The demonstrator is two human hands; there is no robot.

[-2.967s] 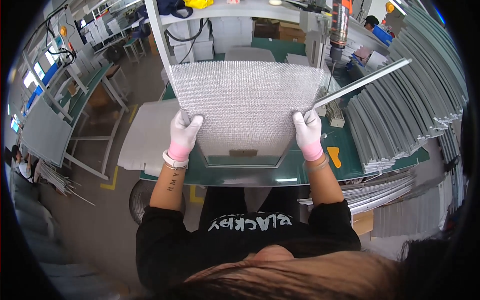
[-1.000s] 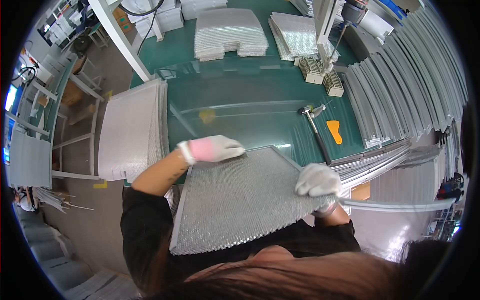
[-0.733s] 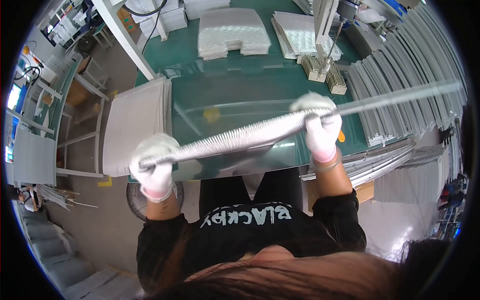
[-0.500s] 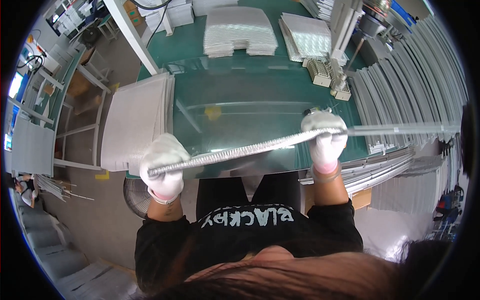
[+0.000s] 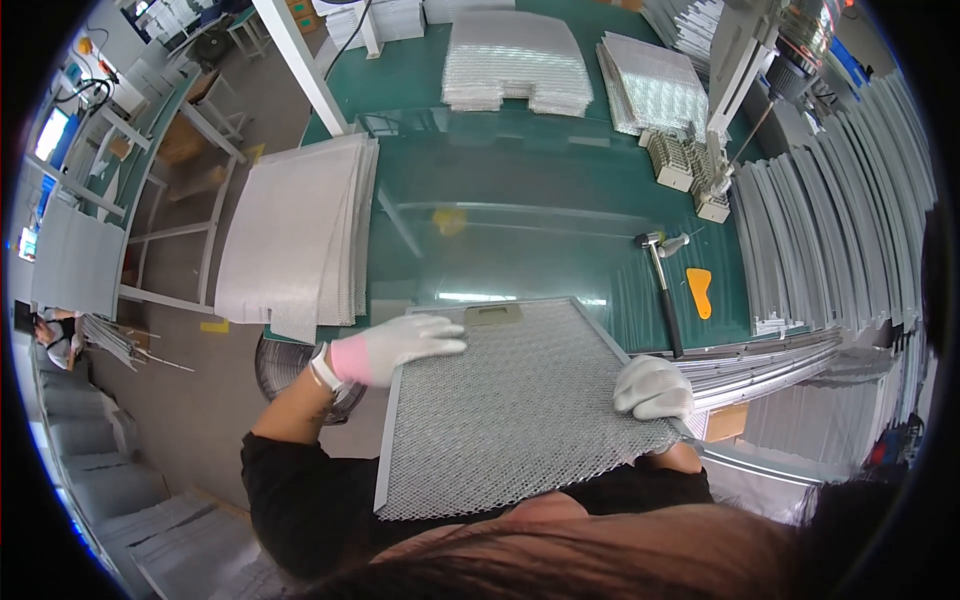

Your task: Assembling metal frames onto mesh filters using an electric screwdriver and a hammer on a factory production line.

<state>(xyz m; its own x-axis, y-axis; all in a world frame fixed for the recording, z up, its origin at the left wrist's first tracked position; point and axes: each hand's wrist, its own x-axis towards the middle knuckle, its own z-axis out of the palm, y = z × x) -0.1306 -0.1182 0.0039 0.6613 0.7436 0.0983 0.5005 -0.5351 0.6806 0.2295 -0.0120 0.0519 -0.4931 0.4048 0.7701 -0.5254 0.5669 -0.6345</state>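
Observation:
A metal mesh filter panel [image 5: 510, 410] is tilted between my body and the table's near edge. Grey frame strips line its left, far and right sides, while the mesh edge closest to me shows no strip. Set into the far strip is a small flat handle plate [image 5: 494, 315]. My gloved left hand [image 5: 405, 348] lies over the far left corner, its fingers stretched out flat across the mesh. On the opposite side my gloved right hand [image 5: 652, 390] has its fingers curled over the right frame strip; the thumb is hidden.
A hammer [image 5: 662, 290] and an orange scraper [image 5: 700, 292] lie on the green table [image 5: 520, 220]. Mesh sheets [image 5: 290, 230] are piled at the left, with further mesh stacks [image 5: 515, 60] behind. A machine stand [image 5: 735, 90] and many frame strips [image 5: 830, 220] flank the right.
The panel, earlier held nearly edge-on with both hands gripping, now shows its mesh face lower down. My left hand has opened flat onto it. The hammer and scraper have come into view.

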